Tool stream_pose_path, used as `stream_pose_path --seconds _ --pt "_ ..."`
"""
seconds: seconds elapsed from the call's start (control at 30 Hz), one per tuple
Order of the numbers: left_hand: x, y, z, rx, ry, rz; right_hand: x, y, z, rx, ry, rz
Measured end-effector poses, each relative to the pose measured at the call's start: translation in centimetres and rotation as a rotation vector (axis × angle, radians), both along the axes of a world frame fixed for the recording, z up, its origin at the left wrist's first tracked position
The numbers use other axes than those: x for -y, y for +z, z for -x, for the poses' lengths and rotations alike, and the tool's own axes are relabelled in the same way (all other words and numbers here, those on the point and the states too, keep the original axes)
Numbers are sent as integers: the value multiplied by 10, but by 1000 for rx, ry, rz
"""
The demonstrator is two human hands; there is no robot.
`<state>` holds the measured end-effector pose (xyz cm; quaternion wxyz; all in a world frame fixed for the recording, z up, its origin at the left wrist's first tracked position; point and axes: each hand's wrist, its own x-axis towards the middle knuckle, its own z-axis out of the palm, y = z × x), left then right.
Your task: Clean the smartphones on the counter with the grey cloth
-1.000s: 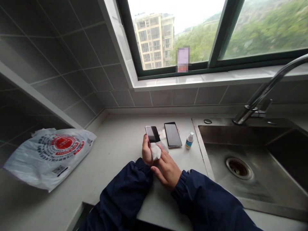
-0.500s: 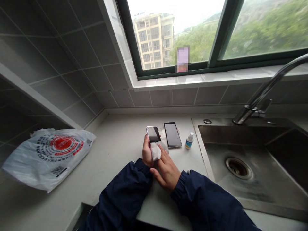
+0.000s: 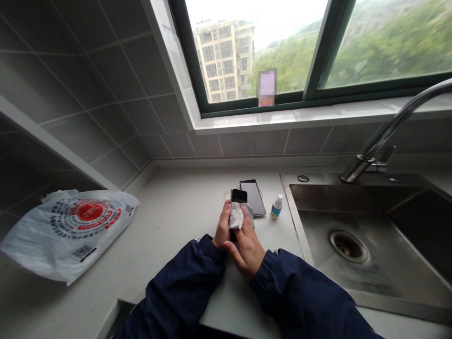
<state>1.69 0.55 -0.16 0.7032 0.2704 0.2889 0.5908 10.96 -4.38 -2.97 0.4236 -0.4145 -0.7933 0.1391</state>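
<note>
My left hand (image 3: pixel 221 228) is wrapped round a dark smartphone (image 3: pixel 239 195), holding it tilted above the counter. Against the phone's screen my right hand (image 3: pixel 249 248) presses a white wipe (image 3: pixel 236 218) with its fingers, and the wipe covers the middle of the screen. Behind the phone, a larger dark-framed tablet or phone (image 3: pixel 254 197) lies flat on the counter, partly hidden by the wipe and the held phone. A small white bottle with a blue and yellow label (image 3: pixel 277 207) stands upright to the right of it.
The white counter (image 3: pixel 176 202) runs below a window. On the right is a steel sink (image 3: pixel 307 235) with a curved faucet (image 3: pixel 367 155). A white plastic bag (image 3: pixel 77 226) with red and black print lies at the left.
The held phone has shifted right and turned more upright, now overlapping the larger device behind it. Both hands stay on the phone and wipe, and the wipe has moved right with them.
</note>
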Motion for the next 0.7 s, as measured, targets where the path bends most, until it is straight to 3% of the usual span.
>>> stream_pose_path --seconds 0.3,0.7 --pt "0 5 -2 -75 36 -78 -2 3 -2 -12 -17 0" --pt "-3 -7 2 -144 74 -115 0 1 0 9 -13 4"
